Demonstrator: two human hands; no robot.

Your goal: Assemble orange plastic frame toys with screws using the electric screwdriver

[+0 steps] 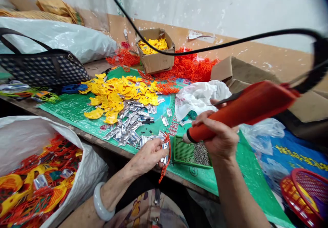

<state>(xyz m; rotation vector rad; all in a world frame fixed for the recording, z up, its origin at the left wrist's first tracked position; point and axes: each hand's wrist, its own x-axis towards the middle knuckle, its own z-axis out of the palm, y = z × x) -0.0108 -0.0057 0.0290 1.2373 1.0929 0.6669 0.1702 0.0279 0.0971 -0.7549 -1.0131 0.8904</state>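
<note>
My left hand (pixel 150 155) pinches a shiny silver piece (pixel 164 149) together with a red-orange plastic part (pixel 167 166) at the table's front edge. My right hand (pixel 220 134) is wrapped round an orange electric screwdriver (pixel 246 106), whose black cable rises to the right. Its tip points down and left, over a green basket (pixel 178 159) holding many small metal screws (pixel 201 153). Left of the basket lies a heap of silver pieces (pixel 130 125). Behind that heap spreads a pile of yellow plastic parts (pixel 120 93).
A cardboard box (pixel 157 62) of yellow parts stands at the back, beside red-orange lattice parts (pixel 196 67). A white cloth (pixel 202 94) lies mid-table. At lower left is a white sack (pixel 94 166) full of coloured parts. A checkered bag (pixel 43 67) sits left; a red basket (pixel 306 193) right.
</note>
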